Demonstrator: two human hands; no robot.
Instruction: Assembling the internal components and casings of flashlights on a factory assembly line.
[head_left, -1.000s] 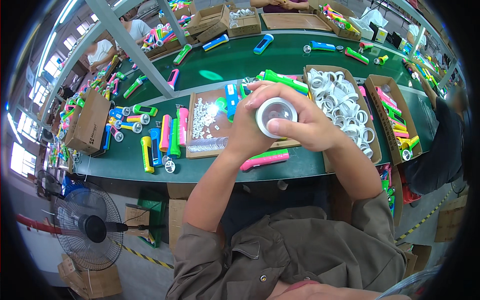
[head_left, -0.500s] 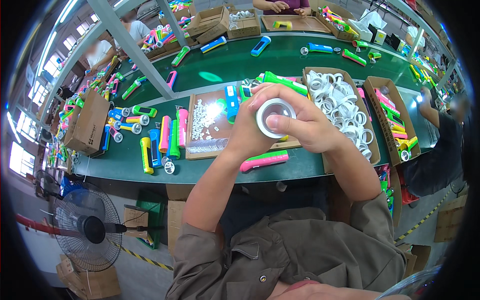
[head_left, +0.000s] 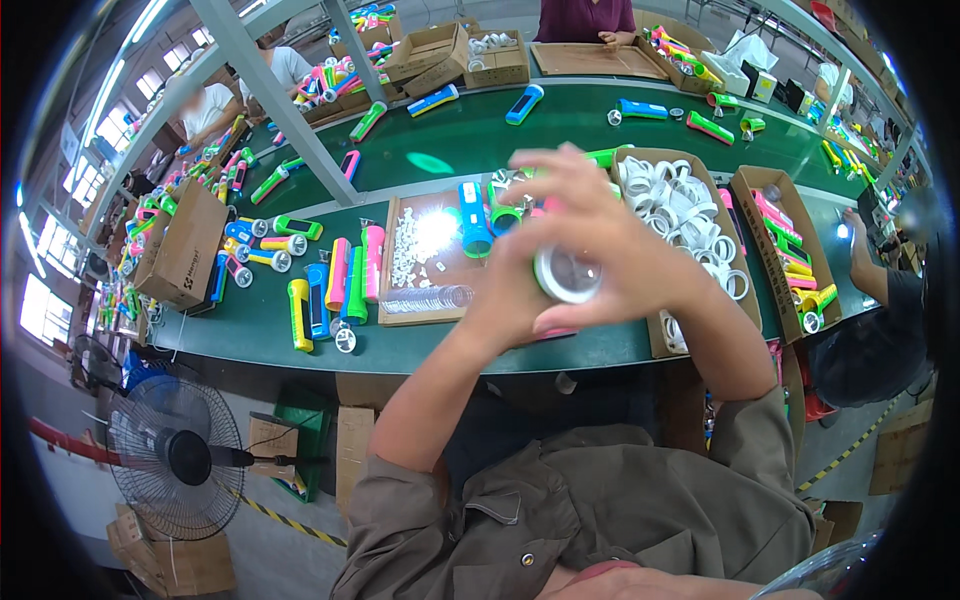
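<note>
My left hand (head_left: pixel 510 300) and right hand (head_left: pixel 625 250) both grip the white-rimmed flashlight head (head_left: pixel 567 274). Fingers are closed around it, above the green table (head_left: pixel 440 350).

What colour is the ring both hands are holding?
White ring, clear lens in its centre, between left hand and right hand; head view.

Both hands, left (head_left: pixel 510 300) and right (head_left: pixel 625 250), raised together, fingers curled.

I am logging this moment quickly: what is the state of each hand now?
Left hand: closed on the white ring-shaped flashlight head.
Right hand: fingers curled over the same flashlight head, holding it too.
</note>
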